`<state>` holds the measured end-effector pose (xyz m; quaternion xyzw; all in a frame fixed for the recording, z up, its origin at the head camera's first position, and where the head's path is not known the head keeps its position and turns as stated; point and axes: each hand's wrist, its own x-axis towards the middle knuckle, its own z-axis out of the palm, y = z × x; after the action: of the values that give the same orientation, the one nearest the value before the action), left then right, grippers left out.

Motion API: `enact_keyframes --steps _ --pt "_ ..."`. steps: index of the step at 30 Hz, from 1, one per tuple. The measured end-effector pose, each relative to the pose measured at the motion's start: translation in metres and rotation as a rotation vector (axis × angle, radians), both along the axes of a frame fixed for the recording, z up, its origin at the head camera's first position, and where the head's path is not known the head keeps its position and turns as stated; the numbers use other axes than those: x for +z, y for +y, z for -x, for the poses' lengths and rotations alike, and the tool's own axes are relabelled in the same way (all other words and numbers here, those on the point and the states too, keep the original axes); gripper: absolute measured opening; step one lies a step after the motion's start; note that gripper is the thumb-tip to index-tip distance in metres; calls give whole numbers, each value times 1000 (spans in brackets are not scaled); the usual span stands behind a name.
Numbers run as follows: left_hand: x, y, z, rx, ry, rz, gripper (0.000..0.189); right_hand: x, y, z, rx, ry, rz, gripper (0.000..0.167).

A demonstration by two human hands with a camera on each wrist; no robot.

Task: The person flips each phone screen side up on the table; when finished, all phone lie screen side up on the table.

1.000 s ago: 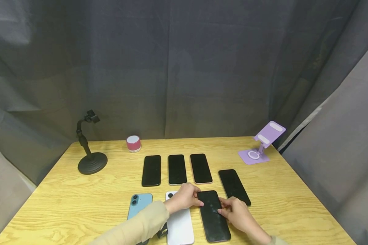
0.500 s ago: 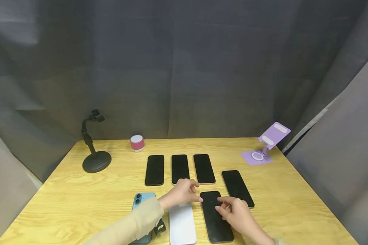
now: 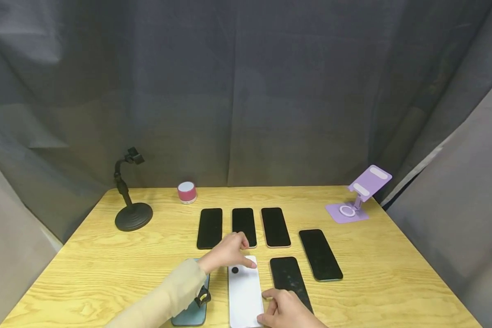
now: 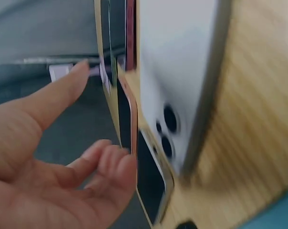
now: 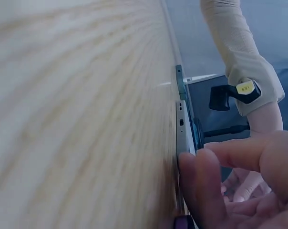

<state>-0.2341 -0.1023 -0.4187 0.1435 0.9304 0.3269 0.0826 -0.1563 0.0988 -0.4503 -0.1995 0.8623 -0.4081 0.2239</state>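
A white smartphone (image 3: 244,296) lies back up at the table's front, its camera lenses toward the far end. Over its far end is my left hand (image 3: 228,250), thumb and fingers spread apart with nothing between them; the left wrist view shows the same gap beside the phone. My right hand (image 3: 284,310) has its fingertips right at the phone's near right edge, fingers loosely bent. Partly under that hand is a black-screened smartphone (image 3: 289,275), lying face up. A blue smartphone (image 3: 190,316) lies on the left, mostly hidden beneath my left forearm and sleeve.
Three black-screened phones stand in a row behind, the left one (image 3: 210,228) nearest the black phone stand (image 3: 133,216). Another phone (image 3: 320,254) lies slanted on the right. At the back are a pink speaker (image 3: 187,193) and a purple folding stand (image 3: 369,183).
Both hands have left the black-screened phone and moved left to the white one. My right hand has also come nearer the front edge. The view has shifted slightly.
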Motion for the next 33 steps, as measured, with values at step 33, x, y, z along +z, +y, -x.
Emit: enact_keyframes --steps 33 --pt "-22 -20 -2 51 -95 68 48 -5 -20 1 -4 18 -61 82"
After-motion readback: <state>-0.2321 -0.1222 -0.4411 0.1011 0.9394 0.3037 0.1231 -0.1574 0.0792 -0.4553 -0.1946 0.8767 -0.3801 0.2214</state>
